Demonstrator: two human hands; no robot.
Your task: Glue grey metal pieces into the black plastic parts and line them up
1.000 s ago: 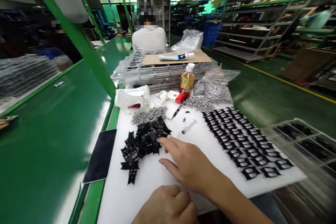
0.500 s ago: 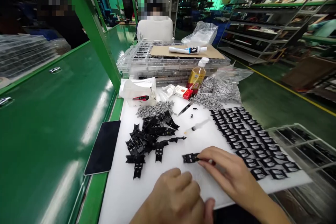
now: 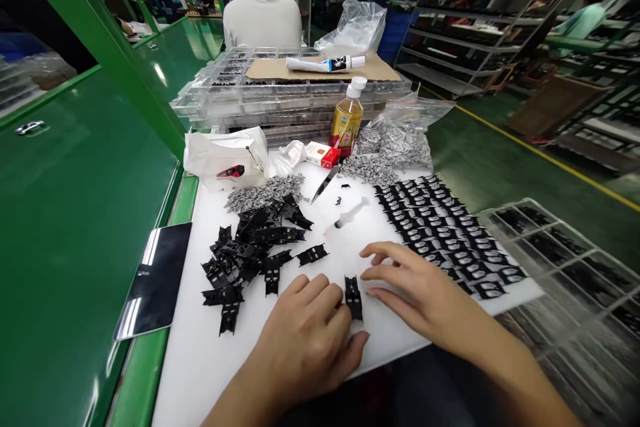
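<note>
Piece [image 3: 353,298] beside left hand [image 3: 300,340] (right [image 3: 420,287] farther)

Phone [image 3: 153,280] lies beside white board [image 3: 190,373], which carries syringe [image 3: 349,215]. Farther on: oil-coloured bottle [image 3: 347,117], bag of silver parts [image 3: 400,143], stacked clear trays [image 3: 225,90] under cardboard [image 3: 270,69] and glue tube [image 3: 325,65]. Co-worker [image 3: 263,21] sits beyond, on green worktop's [image 3: 75,213] far side.

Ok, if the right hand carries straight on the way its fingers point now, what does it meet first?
Probably the black plastic piece lying on the white board between the hands. The right hand looks just short of it, though depth is hard to judge from this view.
</note>
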